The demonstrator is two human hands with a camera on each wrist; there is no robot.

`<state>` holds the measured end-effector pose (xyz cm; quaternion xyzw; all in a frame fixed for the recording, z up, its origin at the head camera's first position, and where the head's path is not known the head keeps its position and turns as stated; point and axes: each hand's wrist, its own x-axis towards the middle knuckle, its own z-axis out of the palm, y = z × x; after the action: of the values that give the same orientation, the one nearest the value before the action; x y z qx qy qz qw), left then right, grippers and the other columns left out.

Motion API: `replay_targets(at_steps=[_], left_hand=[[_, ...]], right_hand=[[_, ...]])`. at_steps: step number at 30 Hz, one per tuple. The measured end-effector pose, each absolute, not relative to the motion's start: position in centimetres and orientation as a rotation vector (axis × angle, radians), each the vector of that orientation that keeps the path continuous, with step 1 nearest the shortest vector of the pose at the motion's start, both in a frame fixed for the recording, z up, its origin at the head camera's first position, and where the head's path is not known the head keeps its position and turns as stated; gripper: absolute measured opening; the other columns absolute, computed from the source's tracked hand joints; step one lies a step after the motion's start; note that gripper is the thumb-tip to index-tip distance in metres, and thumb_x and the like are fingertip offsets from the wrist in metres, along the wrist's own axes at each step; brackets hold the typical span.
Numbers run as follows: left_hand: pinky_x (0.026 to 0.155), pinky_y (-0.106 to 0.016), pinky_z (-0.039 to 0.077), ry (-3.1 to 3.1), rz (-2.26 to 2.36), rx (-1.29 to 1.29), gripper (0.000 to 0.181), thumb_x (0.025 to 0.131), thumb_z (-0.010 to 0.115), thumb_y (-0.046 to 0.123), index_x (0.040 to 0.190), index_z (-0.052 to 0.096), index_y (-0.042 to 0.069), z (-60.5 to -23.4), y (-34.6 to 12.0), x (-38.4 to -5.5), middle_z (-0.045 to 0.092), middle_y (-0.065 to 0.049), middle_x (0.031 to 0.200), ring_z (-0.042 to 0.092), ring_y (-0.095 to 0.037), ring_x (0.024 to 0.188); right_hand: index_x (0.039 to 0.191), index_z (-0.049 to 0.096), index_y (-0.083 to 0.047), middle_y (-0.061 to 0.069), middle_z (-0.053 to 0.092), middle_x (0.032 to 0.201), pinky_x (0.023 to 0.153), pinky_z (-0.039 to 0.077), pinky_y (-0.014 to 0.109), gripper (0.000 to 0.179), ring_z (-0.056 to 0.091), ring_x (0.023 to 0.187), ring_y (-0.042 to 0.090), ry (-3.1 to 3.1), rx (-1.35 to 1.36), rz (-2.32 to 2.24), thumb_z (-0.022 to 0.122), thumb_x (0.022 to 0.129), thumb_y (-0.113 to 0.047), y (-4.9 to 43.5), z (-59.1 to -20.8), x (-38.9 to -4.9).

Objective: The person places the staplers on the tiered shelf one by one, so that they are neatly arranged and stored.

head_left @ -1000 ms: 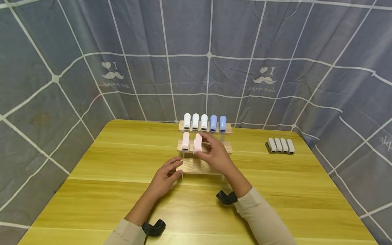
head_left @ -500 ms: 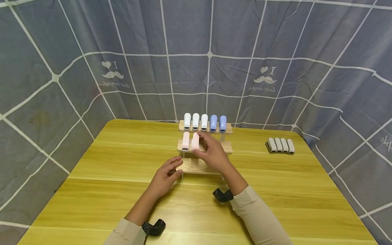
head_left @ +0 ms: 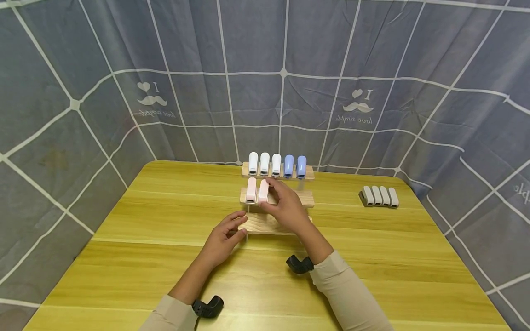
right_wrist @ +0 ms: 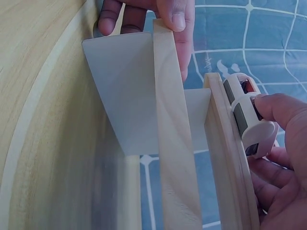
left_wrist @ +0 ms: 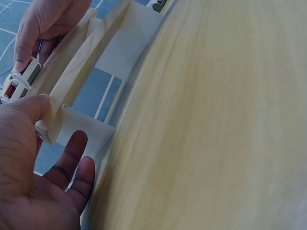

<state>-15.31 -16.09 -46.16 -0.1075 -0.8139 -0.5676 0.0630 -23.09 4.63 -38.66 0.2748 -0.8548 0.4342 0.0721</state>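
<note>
My right hand (head_left: 287, 209) pinches a small pink stapler (head_left: 263, 192) between thumb and fingers on the middle board (head_left: 307, 199) of a three-tier wooden stand. Close to its left stands another pink stapler (head_left: 250, 191). In the right wrist view, the held stapler (right_wrist: 257, 134) sits with its base against the board, right beside the other one. My left hand (head_left: 221, 242) grips the left end of the lowest board (head_left: 265, 224). The left wrist view shows its thumb on that board (left_wrist: 79, 72), the other fingers loosely bent by the pale side support (left_wrist: 86, 125).
On the stand's top board (head_left: 310, 174) are three white staplers (head_left: 264, 163) and two blue staplers (head_left: 295, 166). Several grey-white staplers (head_left: 378, 196) stand in a row on the right of the wooden table (head_left: 165, 257). A grey checked curtain (head_left: 252, 99) surrounds the table.
My right hand has moved slightly left with the pink stapler, bringing it up beside the other pink one. My left hand has stayed in place.
</note>
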Motion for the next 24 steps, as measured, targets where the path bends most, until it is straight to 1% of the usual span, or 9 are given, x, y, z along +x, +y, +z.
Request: replay_targets(at_steps=[2, 11, 17, 24], left_hand=[[0.092, -0.035, 0.05, -2.461, -1.704, -0.324, 0.038, 0.096, 0.065, 0.005, 0.133, 0.06, -0.005, -46.11, -16.01, -15.28, 0.049, -0.012, 0.147, 0.058, -0.03, 0.115], [0.092, -0.034, 0.05, -2.435, -1.741, -0.373, 0.038, 0.097, 0.066, 0.015, 0.133, 0.062, 0.002, -45.99, -16.46, -15.11, 0.05, -0.005, 0.146, 0.057, -0.025, 0.116], [0.092, -0.033, 0.05, -2.434, -1.754, -0.39, 0.04, 0.098, 0.066, 0.017, 0.134, 0.062, 0.001, -45.95, -16.51, -15.1, 0.05, -0.006, 0.146, 0.058, -0.025, 0.117], [0.093, -0.036, 0.049, -2.436, -1.753, -0.378, 0.04, 0.098, 0.066, 0.017, 0.134, 0.062, 0.001, -45.84, -16.53, -15.09, 0.05, -0.006, 0.147, 0.057, -0.026, 0.118]], right_hand=[[0.143, 0.051, -0.012, 0.006, 0.058, 0.135, 0.103, 0.044, 0.041, 0.063, 0.058, 0.122, 0.022, -2.57, 0.824, 1.303, 0.079, 0.088, -0.024, 4.62, -38.66, -23.1], [0.148, 0.048, -0.012, 0.008, 0.057, 0.138, 0.105, 0.042, 0.042, 0.067, 0.056, 0.125, 0.023, -2.607, 0.807, 1.286, 0.077, 0.09, -0.028, 4.68, -38.62, -23.08], [0.148, 0.047, -0.011, 0.009, 0.058, 0.138, 0.106, 0.04, 0.043, 0.067, 0.054, 0.127, 0.024, -2.62, 0.803, 1.249, 0.076, 0.09, -0.029, 4.68, -38.59, -23.12], [0.149, 0.046, -0.011, 0.01, 0.057, 0.139, 0.107, 0.04, 0.043, 0.067, 0.053, 0.128, 0.025, -2.627, 0.786, 1.238, 0.075, 0.091, -0.029, 4.61, -38.64, -23.14]])
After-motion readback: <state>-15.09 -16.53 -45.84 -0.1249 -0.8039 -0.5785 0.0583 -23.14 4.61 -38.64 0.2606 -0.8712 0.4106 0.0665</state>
